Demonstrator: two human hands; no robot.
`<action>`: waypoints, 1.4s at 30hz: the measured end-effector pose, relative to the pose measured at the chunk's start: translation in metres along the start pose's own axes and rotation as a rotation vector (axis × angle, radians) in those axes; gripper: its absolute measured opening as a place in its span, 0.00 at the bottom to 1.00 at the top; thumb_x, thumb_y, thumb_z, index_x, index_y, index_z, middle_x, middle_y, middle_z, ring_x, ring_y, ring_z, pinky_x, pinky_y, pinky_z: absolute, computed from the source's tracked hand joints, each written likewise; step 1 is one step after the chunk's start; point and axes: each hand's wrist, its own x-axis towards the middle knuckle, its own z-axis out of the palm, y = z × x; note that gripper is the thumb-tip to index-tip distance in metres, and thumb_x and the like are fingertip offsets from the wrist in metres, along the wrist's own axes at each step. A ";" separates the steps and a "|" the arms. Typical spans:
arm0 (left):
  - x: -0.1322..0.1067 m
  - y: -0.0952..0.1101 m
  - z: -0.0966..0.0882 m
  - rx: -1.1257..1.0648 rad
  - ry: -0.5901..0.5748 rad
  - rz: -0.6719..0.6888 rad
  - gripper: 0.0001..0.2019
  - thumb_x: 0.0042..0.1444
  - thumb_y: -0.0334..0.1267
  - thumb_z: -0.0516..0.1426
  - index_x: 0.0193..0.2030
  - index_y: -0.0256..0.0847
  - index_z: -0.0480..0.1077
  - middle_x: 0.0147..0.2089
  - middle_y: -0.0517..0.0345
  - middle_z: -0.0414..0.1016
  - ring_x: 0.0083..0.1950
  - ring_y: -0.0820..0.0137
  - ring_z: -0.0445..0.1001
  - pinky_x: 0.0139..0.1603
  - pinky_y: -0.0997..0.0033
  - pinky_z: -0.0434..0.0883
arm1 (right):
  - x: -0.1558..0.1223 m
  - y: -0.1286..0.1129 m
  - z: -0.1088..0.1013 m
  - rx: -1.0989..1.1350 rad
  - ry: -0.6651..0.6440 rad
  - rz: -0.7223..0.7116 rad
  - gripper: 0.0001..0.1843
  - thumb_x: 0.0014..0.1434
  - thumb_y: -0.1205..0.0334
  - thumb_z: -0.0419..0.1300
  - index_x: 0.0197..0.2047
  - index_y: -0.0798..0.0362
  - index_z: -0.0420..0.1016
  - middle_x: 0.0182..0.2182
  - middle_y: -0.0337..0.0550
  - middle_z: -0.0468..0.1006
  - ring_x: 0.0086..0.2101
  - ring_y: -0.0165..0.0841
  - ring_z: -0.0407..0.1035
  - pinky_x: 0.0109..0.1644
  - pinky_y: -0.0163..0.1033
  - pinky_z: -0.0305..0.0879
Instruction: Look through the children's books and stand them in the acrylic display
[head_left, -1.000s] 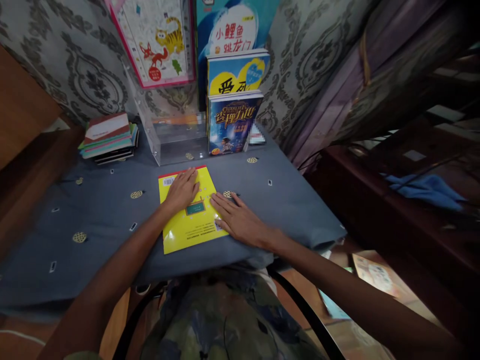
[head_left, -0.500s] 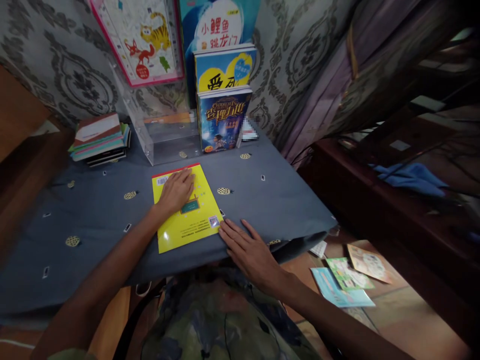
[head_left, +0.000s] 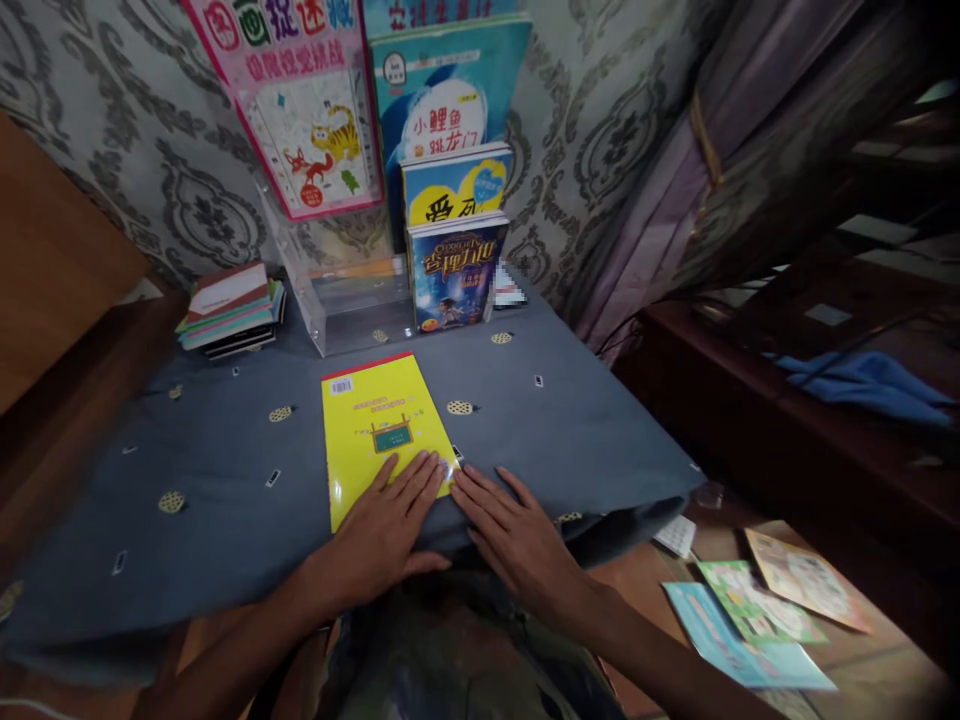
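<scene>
A thin yellow book [head_left: 360, 450] with a red top edge lies flat on the table, its barcode at the upper left and a small green chalkboard picture in the middle. Fingers stretched out, my left hand [head_left: 390, 520] rests flat on the book's lower right part. My right hand [head_left: 517, 530] lies flat at the table's near edge, fingertips beside the book's lower right corner. Neither hand grips anything. Behind the book stands a clear acrylic rack [head_left: 356, 325], with a dark blue book [head_left: 455, 275] and several taller books upright at its right side.
A small stack of books [head_left: 229, 310] sits on the patterned grey tablecloth [head_left: 225, 440] at left. A pink picture book [head_left: 315, 130] stands in the rack's left side. Several booklets [head_left: 750, 610] lie on the floor at right, near a dark wooden piece of furniture [head_left: 810, 460].
My left hand has slid from the top of the yellow book down to its lower right. My right hand has stayed by the corner. The camera view has tilted up slightly.
</scene>
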 end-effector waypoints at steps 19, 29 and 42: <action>-0.022 -0.055 -0.012 -0.069 0.073 -0.292 0.25 0.71 0.50 0.45 0.69 0.41 0.59 0.69 0.46 0.65 0.70 0.61 0.64 0.68 0.54 0.65 | 0.023 -0.042 -0.013 0.308 -0.054 0.005 0.24 0.66 0.63 0.54 0.63 0.59 0.67 0.57 0.56 0.76 0.58 0.44 0.66 0.62 0.52 0.66; 0.097 -0.049 -0.024 0.050 0.011 -0.295 0.24 0.63 0.53 0.57 0.56 0.35 0.68 0.62 0.41 0.70 0.63 0.53 0.68 0.62 0.52 0.67 | 0.077 -0.072 0.003 0.356 -0.162 -0.180 0.21 0.68 0.61 0.54 0.61 0.63 0.68 0.65 0.62 0.66 0.63 0.45 0.59 0.67 0.49 0.57; 0.105 -0.034 -0.022 0.097 0.016 -0.240 0.11 0.69 0.34 0.49 0.42 0.38 0.72 0.43 0.48 0.76 0.47 0.59 0.73 0.41 0.63 0.73 | 0.061 0.062 -0.017 0.869 0.336 0.580 0.16 0.68 0.56 0.53 0.54 0.49 0.76 0.42 0.46 0.84 0.42 0.37 0.79 0.50 0.46 0.75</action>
